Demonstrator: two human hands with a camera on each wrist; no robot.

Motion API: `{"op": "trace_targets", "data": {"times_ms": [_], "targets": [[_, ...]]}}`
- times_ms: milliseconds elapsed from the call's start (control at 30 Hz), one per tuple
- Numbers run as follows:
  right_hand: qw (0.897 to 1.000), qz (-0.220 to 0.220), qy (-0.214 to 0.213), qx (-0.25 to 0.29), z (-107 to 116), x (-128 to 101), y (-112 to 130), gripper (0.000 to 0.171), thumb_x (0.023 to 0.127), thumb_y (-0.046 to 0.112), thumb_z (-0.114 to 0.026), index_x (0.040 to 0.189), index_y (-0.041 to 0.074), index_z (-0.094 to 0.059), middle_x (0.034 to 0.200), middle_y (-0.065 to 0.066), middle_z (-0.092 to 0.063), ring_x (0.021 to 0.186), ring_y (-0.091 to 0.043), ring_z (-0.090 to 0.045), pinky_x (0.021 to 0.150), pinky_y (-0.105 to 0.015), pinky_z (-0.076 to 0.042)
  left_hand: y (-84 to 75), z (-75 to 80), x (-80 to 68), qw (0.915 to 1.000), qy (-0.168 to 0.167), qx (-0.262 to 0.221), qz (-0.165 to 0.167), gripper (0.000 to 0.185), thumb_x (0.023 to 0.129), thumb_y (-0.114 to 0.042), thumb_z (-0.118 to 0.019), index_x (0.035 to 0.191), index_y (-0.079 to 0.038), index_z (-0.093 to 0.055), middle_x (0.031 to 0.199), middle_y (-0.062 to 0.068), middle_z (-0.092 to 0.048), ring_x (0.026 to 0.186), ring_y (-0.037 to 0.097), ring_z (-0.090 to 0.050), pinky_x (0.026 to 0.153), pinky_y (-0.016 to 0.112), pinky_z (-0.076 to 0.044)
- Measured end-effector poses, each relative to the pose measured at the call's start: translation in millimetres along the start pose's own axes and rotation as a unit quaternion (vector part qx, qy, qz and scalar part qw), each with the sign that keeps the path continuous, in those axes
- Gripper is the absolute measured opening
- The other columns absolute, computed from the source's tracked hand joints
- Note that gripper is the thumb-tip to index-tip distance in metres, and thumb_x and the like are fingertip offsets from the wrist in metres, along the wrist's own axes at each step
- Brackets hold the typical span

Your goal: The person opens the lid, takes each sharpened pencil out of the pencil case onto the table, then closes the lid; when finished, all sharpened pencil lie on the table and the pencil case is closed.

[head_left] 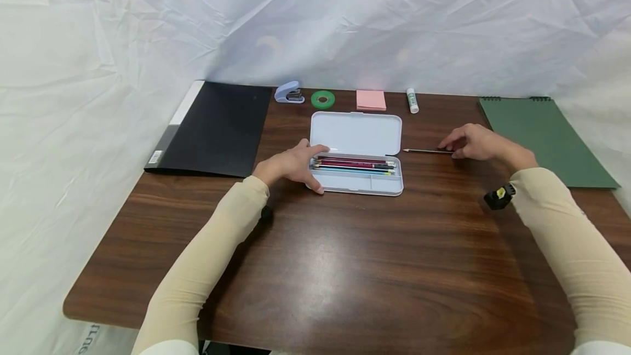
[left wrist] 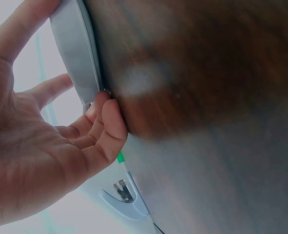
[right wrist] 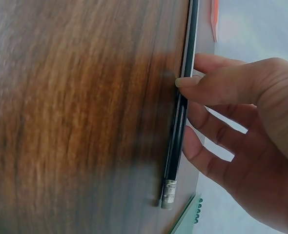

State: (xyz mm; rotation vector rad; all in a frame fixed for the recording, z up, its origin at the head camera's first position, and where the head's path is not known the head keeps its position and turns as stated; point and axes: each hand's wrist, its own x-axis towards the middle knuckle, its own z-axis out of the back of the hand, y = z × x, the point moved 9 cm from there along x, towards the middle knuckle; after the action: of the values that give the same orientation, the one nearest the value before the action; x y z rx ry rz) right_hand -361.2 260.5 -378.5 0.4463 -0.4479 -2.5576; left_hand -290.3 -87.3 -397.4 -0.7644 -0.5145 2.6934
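Note:
An open white pencil case (head_left: 356,135) lies mid-table with several coloured pencils (head_left: 352,165) in its tray. My left hand (head_left: 311,170) grips the case's left end, thumb at the hinge side and fingers (left wrist: 107,122) curled round the near rim (left wrist: 78,53). To the right of the case a dark pencil (head_left: 426,150) lies flat on the wood, tip toward the case. My right hand (head_left: 455,149) pinches its eraser half. In the right wrist view the thumb (right wrist: 197,83) presses one side of the pencil (right wrist: 180,122) and the fingers lie along the other.
Along the back edge stand a stapler (head_left: 289,93), a green tape roll (head_left: 322,99), pink sticky notes (head_left: 371,100) and a glue stick (head_left: 412,101). A black folder (head_left: 212,127) lies at the left, a green spiral notebook (head_left: 544,138) at the right. Brown table (head_left: 345,267) stretches toward me.

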Motion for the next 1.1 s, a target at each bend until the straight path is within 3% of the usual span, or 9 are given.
{"op": "trace_targets", "data": {"times_ms": [333,533,767,1100], "targets": [[1.000,0.001,0.000,0.013,1.3,-2.2,1.2,0.029,0.085,-0.007,-0.071,0.113,-0.002,-0.072,0.099,-0.013,-0.069,0.088,-0.023,-0.063,0.069,-0.030,-0.051,-1.0,-0.4,1.0,1.0000,0.005,-0.004,-0.001,0.102,0.073,-0.043,-0.088,0.156,-0.031,-0.030,0.133,0.012,-0.033,0.116,0.030,-0.045,0.097,0.045,-0.043],[0.998,-0.007,-0.057,0.019,17.3,-0.8,16.0,0.043,0.087,0.001,-0.072,0.129,-0.001,-0.063,0.106,-0.018,-0.069,0.093,-0.028,-0.064,0.074,-0.036,-0.051,-1.3,0.7,0.0,1.0000,0.004,-0.002,-0.001,0.102,0.073,-0.043,-0.088,0.156,-0.031,-0.030,0.134,0.012,-0.033,0.116,0.030,-0.045,0.097,0.046,-0.043],[0.994,0.020,-0.099,0.037,25.0,9.8,65.8,0.055,0.088,0.007,-0.074,0.139,0.001,-0.054,0.114,-0.024,-0.067,0.105,-0.038,-0.066,0.088,-0.054,-0.051,1.2,0.6,0.6,1.0000,0.008,-0.005,0.003,0.102,0.074,-0.043,-0.087,0.156,-0.032,-0.029,0.134,0.012,-0.032,0.117,0.030,-0.045,0.098,0.046,-0.043],[0.989,0.114,-0.082,0.052,1.7,31.9,143.1,0.049,0.087,0.002,-0.075,0.134,0.002,-0.060,0.114,-0.018,-0.070,0.103,-0.032,-0.068,0.087,-0.048,-0.055,3.6,0.3,0.5,1.0000,0.005,-0.007,0.000,0.102,0.074,-0.044,-0.087,0.156,-0.031,-0.029,0.133,0.012,-0.033,0.117,0.031,-0.045,0.099,0.047,-0.043]]}}
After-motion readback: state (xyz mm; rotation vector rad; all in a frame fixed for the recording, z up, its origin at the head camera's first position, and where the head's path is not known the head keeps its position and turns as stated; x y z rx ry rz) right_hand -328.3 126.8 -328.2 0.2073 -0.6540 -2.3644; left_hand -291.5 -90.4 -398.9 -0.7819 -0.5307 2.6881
